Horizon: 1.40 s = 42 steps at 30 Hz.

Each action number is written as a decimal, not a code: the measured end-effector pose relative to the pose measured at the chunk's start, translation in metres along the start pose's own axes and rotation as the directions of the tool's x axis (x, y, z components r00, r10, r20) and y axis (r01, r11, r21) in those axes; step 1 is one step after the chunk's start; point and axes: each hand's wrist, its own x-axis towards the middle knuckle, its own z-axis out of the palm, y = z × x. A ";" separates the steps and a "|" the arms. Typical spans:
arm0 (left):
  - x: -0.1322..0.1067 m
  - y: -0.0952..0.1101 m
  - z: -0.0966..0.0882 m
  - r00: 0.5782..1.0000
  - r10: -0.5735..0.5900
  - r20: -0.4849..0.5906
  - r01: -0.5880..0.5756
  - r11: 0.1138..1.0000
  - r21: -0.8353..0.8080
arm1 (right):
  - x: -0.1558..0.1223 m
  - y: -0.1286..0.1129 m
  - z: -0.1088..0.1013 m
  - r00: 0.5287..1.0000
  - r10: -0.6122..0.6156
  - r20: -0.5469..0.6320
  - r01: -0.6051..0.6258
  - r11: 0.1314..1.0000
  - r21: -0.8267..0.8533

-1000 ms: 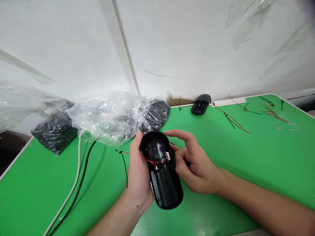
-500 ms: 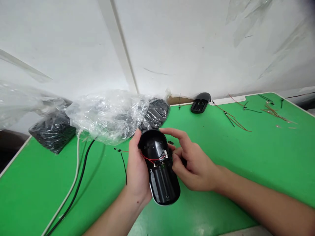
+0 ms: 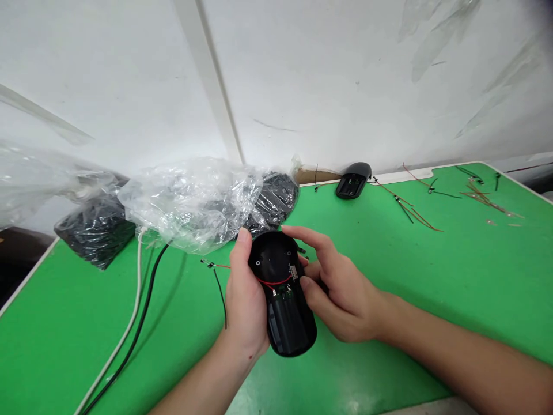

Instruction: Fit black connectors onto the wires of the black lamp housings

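My left hand (image 3: pixel 244 294) grips a glossy black oval remote shell (image 3: pixel 280 323) from its left side, with the open inside facing up. A red wire (image 3: pixel 272 282) loops across the shell, past a small circuit board (image 3: pixel 294 272) and above a moulded battery bay (image 3: pixel 285 320). My right hand (image 3: pixel 341 297) holds the shell's right edge between thumb and fingers, its index finger reaching over the top end. Left of my left hand, a thin black wire (image 3: pixel 220 294) with a red lead lies on the green mat (image 3: pixel 389 276). My left palm hides the shell's left edge.
Clear plastic bags (image 3: pixel 194 204) of black parts lie along the wall behind my hands. A white cable and a black cable (image 3: pixel 142 311) run across the left of the mat. A finished-looking black remote (image 3: pixel 353 180) and loose thin wires (image 3: pixel 479 196) lie at the back right.
The shell has tilted in my hands, its lower end rising and looking shorter. My fingers have shifted slightly on its edge, and the view has moved a little.
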 end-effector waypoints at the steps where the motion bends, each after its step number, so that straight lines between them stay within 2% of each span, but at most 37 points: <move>1: -0.001 -0.001 0.000 1.000 0.000 0.016 0.000 1.000 -0.017 | -0.001 -0.001 0.001 1.000 0.003 -0.012 -0.003 1.000 -0.001; 8: -0.002 -0.005 0.002 0.980 0.178 0.089 -0.168 0.980 -0.109 | -0.003 -0.005 0.006 0.996 0.005 -0.084 -0.020 0.984 -0.178; 13: -0.003 -0.005 0.004 0.977 0.185 0.110 -0.170 0.977 -0.127 | -0.002 -0.007 0.005 0.999 0.014 -0.036 -0.021 0.982 -0.190; 18: -0.003 -0.002 0.004 0.973 0.195 0.121 -0.182 0.977 -0.111 | -0.002 -0.007 0.004 0.998 0.045 -0.040 -0.051 0.987 -0.152; 25: -0.001 -0.003 -0.001 0.957 0.276 0.093 -0.282 0.958 0.053 | -0.002 -0.007 0.007 0.993 0.086 -0.083 -0.096 0.987 -0.128; 29: 0.001 -0.007 -0.005 0.941 0.326 0.094 -0.336 0.934 0.123 | -0.003 -0.008 0.010 0.993 0.072 -0.093 -0.089 0.977 -0.196; 34: 0.005 -0.013 -0.007 0.942 0.316 0.114 -0.327 0.940 0.101 | -0.004 -0.007 0.012 0.993 0.007 -0.121 -0.041 0.959 -0.282; 38: 0.004 -0.013 -0.005 0.951 0.297 0.081 -0.301 0.952 0.047 | -0.005 -0.006 0.013 0.990 0.023 -0.140 -0.060 0.962 -0.266; 42: 0.000 -0.011 -0.001 0.942 0.316 0.110 -0.319 0.948 0.008 | -0.004 -0.005 0.012 0.991 0.012 -0.137 -0.045 0.969 -0.241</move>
